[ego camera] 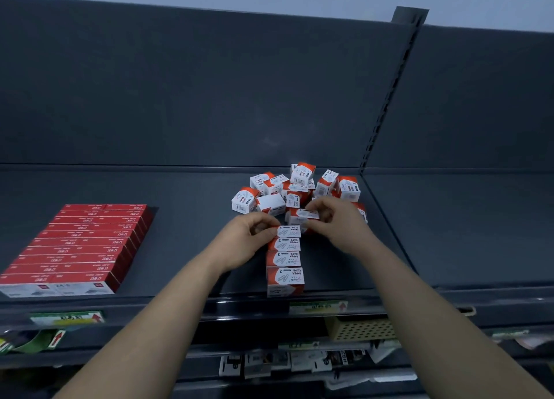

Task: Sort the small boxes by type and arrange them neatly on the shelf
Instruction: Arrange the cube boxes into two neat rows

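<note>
While left hand (254, 233) is pinching the end box (289, 231) of the row (286, 274), right hand (334, 215) is gripping a loose box (307, 213) just beyond left fingertips (269, 228), long axis crosswise; pile (299, 173) lying farther back.

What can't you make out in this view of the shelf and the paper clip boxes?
All in the head view:
- In the heap of paper clip boxes, lower ones are hidden by upper ones, by the right hand and by the loose box it pinches; no count.
- The far box of the row: left end covered by the left hand pinching it.
- The red boxes: print too small.
- The shelf-edge labels: blurred.
</note>
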{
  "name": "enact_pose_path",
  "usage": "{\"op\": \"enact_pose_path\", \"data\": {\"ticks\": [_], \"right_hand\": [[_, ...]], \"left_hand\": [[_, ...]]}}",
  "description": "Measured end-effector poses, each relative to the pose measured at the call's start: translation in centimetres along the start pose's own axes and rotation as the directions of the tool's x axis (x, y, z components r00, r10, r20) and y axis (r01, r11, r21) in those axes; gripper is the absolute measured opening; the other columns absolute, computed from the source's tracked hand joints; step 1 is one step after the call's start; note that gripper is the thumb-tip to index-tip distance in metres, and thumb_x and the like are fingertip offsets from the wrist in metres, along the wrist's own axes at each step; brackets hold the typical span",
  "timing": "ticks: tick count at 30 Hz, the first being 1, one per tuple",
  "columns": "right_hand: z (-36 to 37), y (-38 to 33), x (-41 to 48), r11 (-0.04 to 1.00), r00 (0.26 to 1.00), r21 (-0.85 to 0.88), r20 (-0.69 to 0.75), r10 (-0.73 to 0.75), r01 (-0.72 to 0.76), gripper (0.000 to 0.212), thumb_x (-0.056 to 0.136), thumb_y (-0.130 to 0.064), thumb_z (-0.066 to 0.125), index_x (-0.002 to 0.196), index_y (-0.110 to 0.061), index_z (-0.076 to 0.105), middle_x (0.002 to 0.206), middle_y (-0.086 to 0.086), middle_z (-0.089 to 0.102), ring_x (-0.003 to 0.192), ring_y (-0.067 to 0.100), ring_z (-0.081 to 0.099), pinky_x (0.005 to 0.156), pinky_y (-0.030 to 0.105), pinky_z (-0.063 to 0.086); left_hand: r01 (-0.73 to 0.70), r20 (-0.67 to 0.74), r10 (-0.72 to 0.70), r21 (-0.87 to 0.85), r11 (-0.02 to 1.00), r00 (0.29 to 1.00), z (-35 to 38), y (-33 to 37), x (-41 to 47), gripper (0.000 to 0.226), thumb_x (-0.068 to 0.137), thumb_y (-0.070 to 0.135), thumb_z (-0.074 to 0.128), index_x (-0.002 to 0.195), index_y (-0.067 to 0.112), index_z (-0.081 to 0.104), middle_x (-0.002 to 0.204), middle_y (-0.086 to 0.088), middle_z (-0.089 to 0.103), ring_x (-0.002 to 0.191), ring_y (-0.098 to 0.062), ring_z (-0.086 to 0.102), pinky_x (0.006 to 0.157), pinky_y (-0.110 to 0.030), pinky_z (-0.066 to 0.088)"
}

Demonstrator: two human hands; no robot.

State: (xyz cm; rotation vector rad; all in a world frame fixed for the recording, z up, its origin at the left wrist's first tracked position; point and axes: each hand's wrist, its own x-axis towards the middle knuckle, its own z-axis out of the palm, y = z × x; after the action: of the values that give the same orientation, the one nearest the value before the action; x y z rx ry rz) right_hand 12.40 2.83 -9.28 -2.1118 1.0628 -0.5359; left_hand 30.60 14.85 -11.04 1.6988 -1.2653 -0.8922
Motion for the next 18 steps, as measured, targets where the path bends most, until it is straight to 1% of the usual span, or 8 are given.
{"op": "enact_pose_path", "data": {"ticks": [3,5,7,9,11,13,15,18], "right_hand": [[0.7,-0.4,0.4,0.999,0.995,0.011,0.090,-0.044,0.043,0.024,0.084,-0.025,0.072,0.106,-0.029,0.066,0.093,-0.011,0.066,0.086,0.007,0.062,0.073,0.024,0.054],[0.6,-0.5,0.6,0.998,0.987,0.002,0.154,-0.055,0.055,0.025,0.087,-0.019,0.068,0.111,-0.028,0.066,0.100,-0.016,0.063,0.093,0.002,0.060,0.075,0.016,0.049],[0.5,-0.5,0.7,0.999,0.980,0.026,0.191,-0.052,0.048,0.026,0.091,-0.014,0.063,0.113,-0.026,0.066,0.107,-0.016,0.062,0.100,0.001,0.058,0.078,0.014,0.047],[0.6,-0.4,0.9,0.996,0.975,0.081,0.216,-0.045,0.028,0.027,0.093,-0.010,0.058,0.109,-0.029,0.068,0.113,-0.012,0.064,0.105,0.004,0.059,0.085,0.019,0.050],[0.9,-0.5,1.1,0.994,0.977,0.105,0.209,-0.033,0.012,0.030,0.094,-0.007,0.053,0.104,-0.031,0.067,0.113,-0.010,0.065,0.104,0.005,0.061,0.088,0.025,0.052],[1.0,-0.6,1.4,0.993,0.984,0.114,0.179,-0.014,-0.006,0.033,0.096,-0.003,0.047,0.107,-0.028,0.065,0.107,-0.011,0.066,0.097,0.003,0.063,0.087,0.025,0.053],[1.0,-0.8,1.9,0.992,0.985,0.127,0.170,-0.002,-0.020,0.037,0.097,0.001,0.041,0.115,-0.023,0.062,0.103,-0.010,0.066,0.094,0.005,0.064,0.087,0.026,0.054],[1.1,-1.2,2.8,0.989,0.979,0.141,0.202,0.016,-0.045,0.043,0.096,0.005,0.034,0.124,-0.017,0.059,0.102,-0.003,0.064,0.096,0.012,0.064,0.090,0.031,0.054]], "left_hand": [[0.009,-0.025,-0.009,-0.024,1.000,1.000,0.1,-0.1,0.2,0.016,0.087,0.028,0.067,0.103,0.023,0.065,0.096,-0.001,0.071,0.087,-0.011,0.066,0.076,-0.022,0.051],[0.031,-0.080,-0.035,-0.051,0.998,0.996,0.0,-0.3,0.3,0.025,0.082,0.028,0.072,0.103,0.020,0.061,0.096,0.000,0.069,0.085,-0.010,0.065,0.073,-0.019,0.051],[0.045,-0.115,-0.054,-0.081,0.996,0.992,-0.1,-0.5,0.4,0.031,0.078,0.031,0.076,0.102,0.019,0.059,0.097,-0.001,0.067,0.084,-0.013,0.064,0.076,-0.025,0.052],[0.048,-0.103,-0.058,-0.091,0.995,0.993,-0.2,-0.4,0.4,0.031,0.079,0.035,0.074,0.103,0.019,0.060,0.096,-0.001,0.068,0.087,-0.017,0.066,0.079,-0.029,0.053],[0.057,-0.083,-0.064,-0.081,0.995,0.994,-0.3,-0.3,0.5,0.027,0.084,0.036,0.069,0.103,0.019,0.062,0.095,-0.002,0.068,0.090,-0.018,0.067,0.081,-0.030,0.053],[0.064,-0.097,-0.072,-0.079,0.995,0.993,-0.6,-0.1,0.6,0.020,0.087,0.033,0.066,0.099,0.018,0.062,0.092,-0.006,0.068,0.088,-0.023,0.068,0.081,-0.036,0.055],[0.050,-0.205,-0.052,-0.016,0.999,0.977,-1.2,0.0,1.0,0.012,0.090,0.030,0.062,0.092,0.018,0.062,0.085,-0.004,0.068,0.080,-0.024,0.067,0.075,-0.038,0.056],[0.055,-0.405,0.001,0.128,0.990,0.914,-2.3,0.0,2.1,0.006,0.089,0.023,0.062,0.088,0.017,0.063,0.080,0.002,0.065,0.069,-0.013,0.057,0.065,-0.025,0.047]]}}
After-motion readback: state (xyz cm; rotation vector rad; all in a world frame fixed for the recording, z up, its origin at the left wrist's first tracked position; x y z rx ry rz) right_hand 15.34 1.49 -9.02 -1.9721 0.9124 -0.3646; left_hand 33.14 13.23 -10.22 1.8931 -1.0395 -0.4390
